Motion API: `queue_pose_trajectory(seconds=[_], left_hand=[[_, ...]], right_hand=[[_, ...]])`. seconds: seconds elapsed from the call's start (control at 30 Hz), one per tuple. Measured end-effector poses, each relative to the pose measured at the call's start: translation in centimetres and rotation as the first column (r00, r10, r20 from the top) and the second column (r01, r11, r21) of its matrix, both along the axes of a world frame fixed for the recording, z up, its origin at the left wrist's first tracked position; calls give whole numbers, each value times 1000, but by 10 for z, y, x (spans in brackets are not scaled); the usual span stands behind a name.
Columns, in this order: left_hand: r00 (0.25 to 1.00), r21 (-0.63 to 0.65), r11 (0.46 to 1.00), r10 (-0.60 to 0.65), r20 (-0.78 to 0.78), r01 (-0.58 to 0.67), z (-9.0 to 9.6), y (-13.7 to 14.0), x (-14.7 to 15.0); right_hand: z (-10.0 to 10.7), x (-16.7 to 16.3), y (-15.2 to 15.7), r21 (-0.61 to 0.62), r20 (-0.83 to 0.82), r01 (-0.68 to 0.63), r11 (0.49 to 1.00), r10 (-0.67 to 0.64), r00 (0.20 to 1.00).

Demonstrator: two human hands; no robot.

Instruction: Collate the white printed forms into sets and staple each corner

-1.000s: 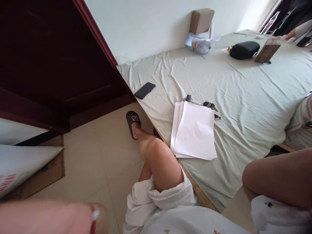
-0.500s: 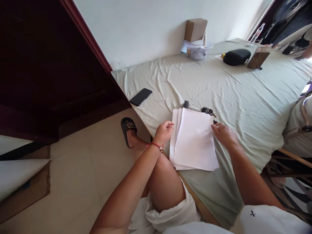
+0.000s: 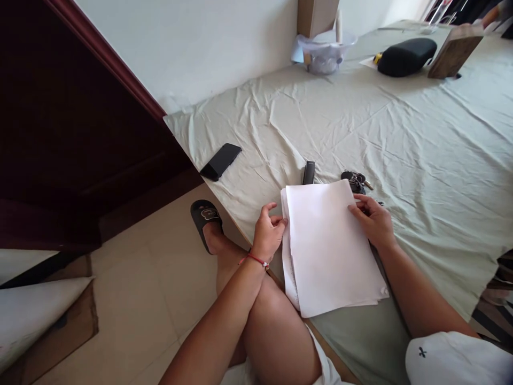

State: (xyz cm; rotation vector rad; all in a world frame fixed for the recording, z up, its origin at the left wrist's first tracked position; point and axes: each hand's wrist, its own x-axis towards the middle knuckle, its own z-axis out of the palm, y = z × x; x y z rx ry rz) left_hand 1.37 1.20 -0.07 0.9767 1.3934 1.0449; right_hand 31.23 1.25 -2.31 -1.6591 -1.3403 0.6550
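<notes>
The stack of white paper (image 3: 332, 251) is in front of me, at the near edge of the pale green cloth (image 3: 256, 123), its sheets not squared: lower ones peek out on the left, and a bottom right corner curls. My left hand (image 3: 269, 232) pinches the left edge between thumb and fingers; my right hand (image 3: 372, 219) grasps the right edge, thumb on top. Loose as the sheets are, an uneven pinch could let the lower ones slide out or fan apart, and pushing inward could buckle the top one. Just beyond the top edge lie a small black object (image 3: 308, 172) and a bunch of keys (image 3: 357, 182); a forward shove could snag paper on them. Farther left, the phone (image 3: 221, 161) lies well apart.
</notes>
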Motion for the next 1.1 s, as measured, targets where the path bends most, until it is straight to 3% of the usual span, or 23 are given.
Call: queue_pose_trajectory(seconds=[0.17,0.47,0.87,1.1], left_hand=[[995,109,994,8,100,-19,17,-1,5],[991,79,997,10,130,-21,8,0,2],[997,30,999,-30,-68,32,-1,6,4],[997,47,996,-71,-8,72,-6,6,7]], right_hand=[[3,9,-2,-38,-230,-18,999,8,973],[10,5,-2,-2,16,19,1000,-19,1000],[6,7,1,-1,-43,42,999,-42,998],[6,8,1,4,-75,67,998,-66,995]])
